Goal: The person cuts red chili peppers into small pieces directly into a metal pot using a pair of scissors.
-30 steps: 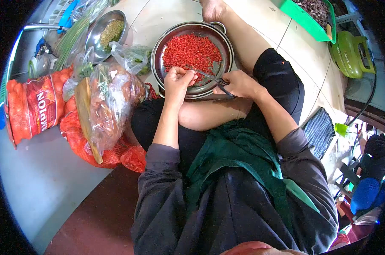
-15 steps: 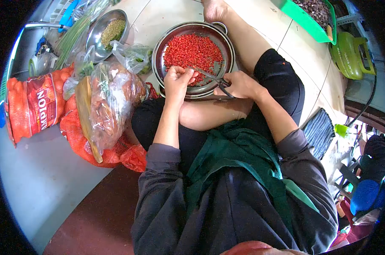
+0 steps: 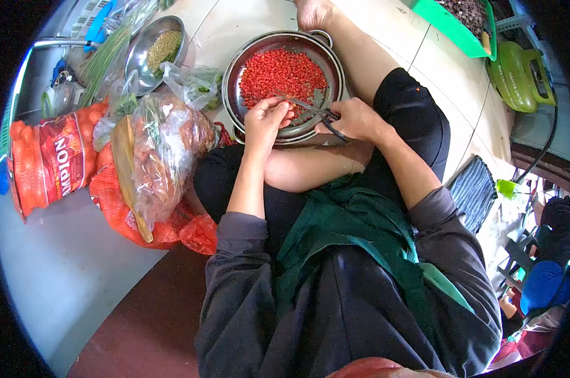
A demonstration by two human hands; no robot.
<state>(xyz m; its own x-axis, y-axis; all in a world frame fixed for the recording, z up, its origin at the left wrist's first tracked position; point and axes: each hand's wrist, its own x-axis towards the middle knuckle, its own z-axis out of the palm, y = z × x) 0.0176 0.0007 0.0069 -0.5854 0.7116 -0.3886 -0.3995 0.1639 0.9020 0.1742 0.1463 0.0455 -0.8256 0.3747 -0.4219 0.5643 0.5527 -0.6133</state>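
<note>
A round metal pan [image 3: 231,94] holds many small cut red pieces [image 3: 278,74], which look like chili. Over its near rim, my left hand [image 3: 266,123] is pinched closed on something small that I cannot make out. My right hand [image 3: 355,121] grips the dark handles of a pair of scissors [image 3: 315,109]. The blades point left above the pan, with their tips close to my left fingertips.
Left of the pan lie a clear plastic bag [image 3: 165,164], a wooden-looking piece [image 3: 127,176] and red net sacks [image 3: 58,157]. A metal bowl [image 3: 134,60] sits at the upper left. A green tray [image 3: 464,34] and green gas cylinder [image 3: 514,79] stand at the upper right.
The scissors' blades have opened and closed slightly near my left fingertips. Both hands have stayed in nearly the same place over the pan.
</note>
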